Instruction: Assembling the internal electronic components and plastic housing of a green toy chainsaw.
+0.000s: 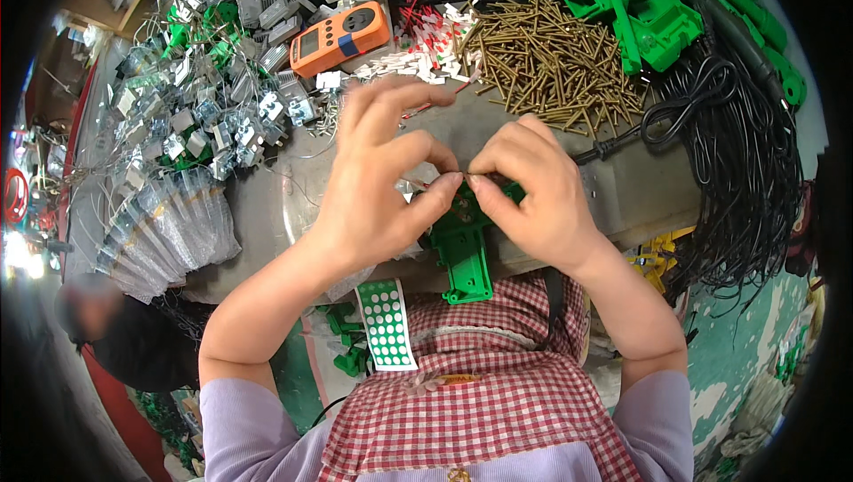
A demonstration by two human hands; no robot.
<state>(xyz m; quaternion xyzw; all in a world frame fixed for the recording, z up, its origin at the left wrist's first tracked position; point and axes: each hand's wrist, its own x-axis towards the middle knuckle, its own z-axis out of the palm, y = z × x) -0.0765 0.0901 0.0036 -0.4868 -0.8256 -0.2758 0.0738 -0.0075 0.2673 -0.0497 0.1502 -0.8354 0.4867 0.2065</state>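
Note:
My left hand [382, 180] and my right hand [533, 189] meet fingertip to fingertip over a green plastic part [464, 255] that rests at the near edge of the metal worktable [640, 189]. Between the thumbs and forefingers both hands pinch something thin and small, perhaps a wire or screw, just above the part's top. The part's lower end hangs over the table edge toward my red-checked apron [480, 393]. A strip of round green stickers [386, 324] lies beside it on my lap.
A heap of brass screws [546, 60] lies behind my right hand. An orange meter [339, 38], white connectors [418, 60], and a pile of small metal components [213, 100] fill the left. Green housings [640, 11] and black cables [737, 153] crowd the right. Another person [115, 331] is at lower left.

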